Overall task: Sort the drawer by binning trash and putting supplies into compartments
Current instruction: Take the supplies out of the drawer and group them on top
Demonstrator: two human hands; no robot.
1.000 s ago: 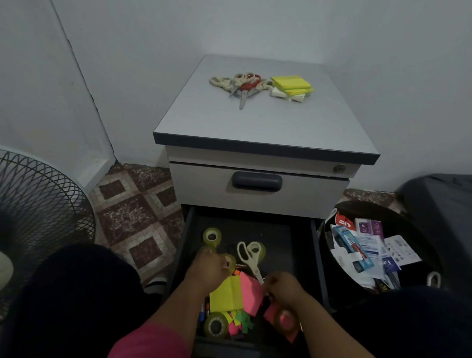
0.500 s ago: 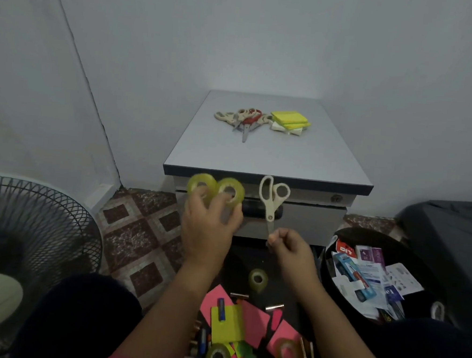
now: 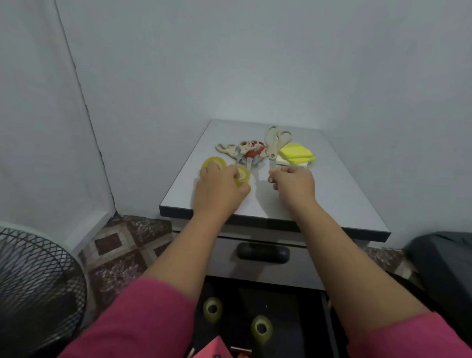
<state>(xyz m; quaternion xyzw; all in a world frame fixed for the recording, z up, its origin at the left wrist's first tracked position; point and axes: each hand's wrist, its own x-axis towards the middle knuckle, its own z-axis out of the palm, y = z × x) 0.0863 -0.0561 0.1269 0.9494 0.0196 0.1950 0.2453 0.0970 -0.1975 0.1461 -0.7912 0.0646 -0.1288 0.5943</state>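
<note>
Over the cabinet top [image 3: 325, 202], the left hand [image 3: 217, 188] grips two tape rolls [image 3: 216, 163], half hidden by fingers. The right hand [image 3: 292, 182] pinches beige scissors [image 3: 273, 142], seemingly by blades that cannot be seen. The open drawer [image 3: 303, 317] is cut off below.

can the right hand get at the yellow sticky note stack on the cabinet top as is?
Probably not yet: the right hand is close to the yellow sticky note stack with nothing between them, but its grip is full, pinching the blade tip of the beige-handled scissors.

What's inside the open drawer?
Two tape rolls, pink paper and small bits lie in the drawer. The arms cover its sides.
</note>
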